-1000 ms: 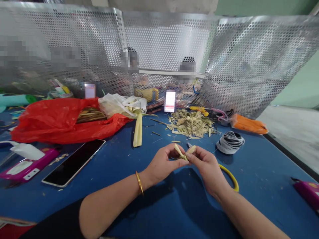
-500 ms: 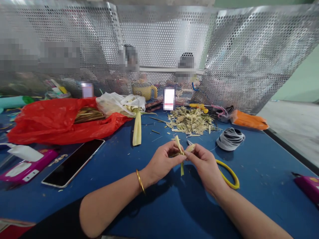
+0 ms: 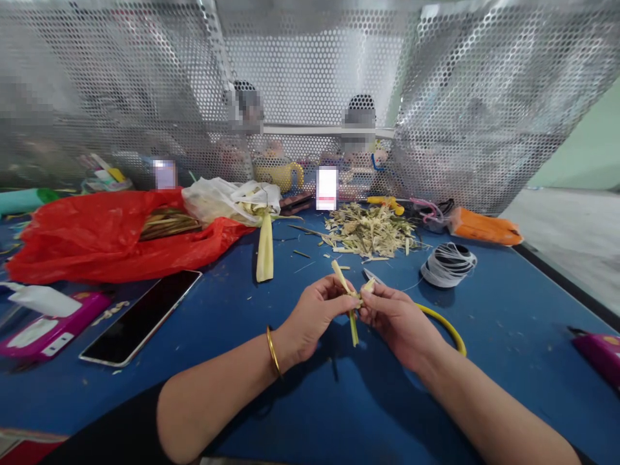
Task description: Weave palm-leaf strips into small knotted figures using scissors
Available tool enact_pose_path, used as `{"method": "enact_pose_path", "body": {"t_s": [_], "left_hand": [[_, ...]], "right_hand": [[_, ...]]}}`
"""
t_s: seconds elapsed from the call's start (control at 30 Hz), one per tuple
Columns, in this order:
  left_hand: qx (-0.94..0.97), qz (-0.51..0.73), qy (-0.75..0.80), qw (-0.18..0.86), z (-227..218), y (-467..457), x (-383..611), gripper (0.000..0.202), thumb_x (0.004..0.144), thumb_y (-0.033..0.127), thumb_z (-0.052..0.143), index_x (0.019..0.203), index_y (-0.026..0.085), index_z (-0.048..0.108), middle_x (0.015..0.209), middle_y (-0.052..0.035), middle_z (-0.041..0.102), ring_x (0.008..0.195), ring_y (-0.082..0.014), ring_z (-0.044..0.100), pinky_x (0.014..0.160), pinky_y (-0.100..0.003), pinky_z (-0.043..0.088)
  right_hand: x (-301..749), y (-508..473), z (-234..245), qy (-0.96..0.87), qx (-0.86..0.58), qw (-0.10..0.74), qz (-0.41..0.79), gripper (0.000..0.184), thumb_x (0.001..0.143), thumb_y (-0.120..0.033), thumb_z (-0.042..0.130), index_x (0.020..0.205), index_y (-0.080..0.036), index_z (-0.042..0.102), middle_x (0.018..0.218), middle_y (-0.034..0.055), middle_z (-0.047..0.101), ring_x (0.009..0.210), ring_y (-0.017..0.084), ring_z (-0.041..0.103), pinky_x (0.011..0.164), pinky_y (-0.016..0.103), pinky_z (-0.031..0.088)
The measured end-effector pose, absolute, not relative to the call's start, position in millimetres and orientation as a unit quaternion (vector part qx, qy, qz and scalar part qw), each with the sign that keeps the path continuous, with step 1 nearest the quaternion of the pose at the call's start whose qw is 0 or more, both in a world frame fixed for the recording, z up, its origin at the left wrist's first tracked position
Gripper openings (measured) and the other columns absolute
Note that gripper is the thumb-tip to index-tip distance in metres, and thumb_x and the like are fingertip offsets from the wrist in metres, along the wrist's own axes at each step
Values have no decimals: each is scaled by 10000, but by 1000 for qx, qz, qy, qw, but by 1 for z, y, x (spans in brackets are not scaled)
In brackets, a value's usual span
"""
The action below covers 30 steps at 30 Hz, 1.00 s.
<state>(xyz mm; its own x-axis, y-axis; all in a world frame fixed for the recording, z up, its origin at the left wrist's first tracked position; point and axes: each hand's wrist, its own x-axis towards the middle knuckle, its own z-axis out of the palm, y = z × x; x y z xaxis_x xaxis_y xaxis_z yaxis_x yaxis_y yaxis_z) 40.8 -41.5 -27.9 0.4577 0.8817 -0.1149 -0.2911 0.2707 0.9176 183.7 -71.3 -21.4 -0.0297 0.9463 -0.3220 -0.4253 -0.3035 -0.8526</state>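
Strip: probably light, pliable, easily split; best held mid-length.
Left hand: thumb and fingers pinched on it.
Right hand: pinching its pale end.

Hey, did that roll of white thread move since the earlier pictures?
No. The roll of white thread stands in the same spot, in front and left of the orange packet. Both look higher because the view shifted.
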Motion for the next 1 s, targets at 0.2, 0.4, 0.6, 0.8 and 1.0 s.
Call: {"method": "enact_pose_path", "body": {"t_s": [0.2, 0.4, 0.6, 0.8, 1.0], "left_hand": [[407, 396, 348, 746, -26, -43, 41, 134, 656, 145, 696, 766, 138, 621, 721, -1, 630, 687, -123, 617, 750, -261, 471], [400, 359, 365, 760, -26, -37, 35, 155, 633, 170, 724, 749, 132, 628, 706, 5, 593, 656, -106, 585, 709, -246, 474], [407, 346, 372, 759, -29, -36, 34, 184, 629, 208, 749, 753, 133, 637, 726, -3, 588, 653, -99, 569, 708, -243, 467], [410, 339, 357, 767, -28, -37, 34, 197, 636, 236, 767, 756, 141, 644, 740, -2, 589, 656, -99, 568, 735, -259, 480], [419, 332, 356, 766, -30, -37, 33, 198, 640, 235, 774, 761, 141, 649, 743, -14, 619, 659, -102, 577, 722, -248, 476]], "right_hand": [[180, -72, -18, -384, -481, 544, 570, 231, 634, -317, 763, 595, -161, 597, 562, -33, 555, 567, 90, 504, 603, 222, 416], [195, -73, -12, -576, -506, 480, 427, 201, 763, -268, 653, 951, -199, 635, 690, -24, 619, 653, 137, 571, 660, 275, 451], [203, -72, -8, -729, -506, 390, 245, 95, 823, -188, 599, 887, -220, 662, 805, 0, 646, 741, 144, 579, 687, 262, 434], [201, -71, -9, -742, -517, 393, 166, 105, 848, -158, 541, 771, -205, 594, 948, 49, 617, 909, 190, 575, 792, 310, 431], [200, -73, -13, -734, -549, 325, 231, 88, 869, -168, 472, 807, -214, 513, 776, 6, 631, 714, 156, 573, 655, 271, 416]]}}
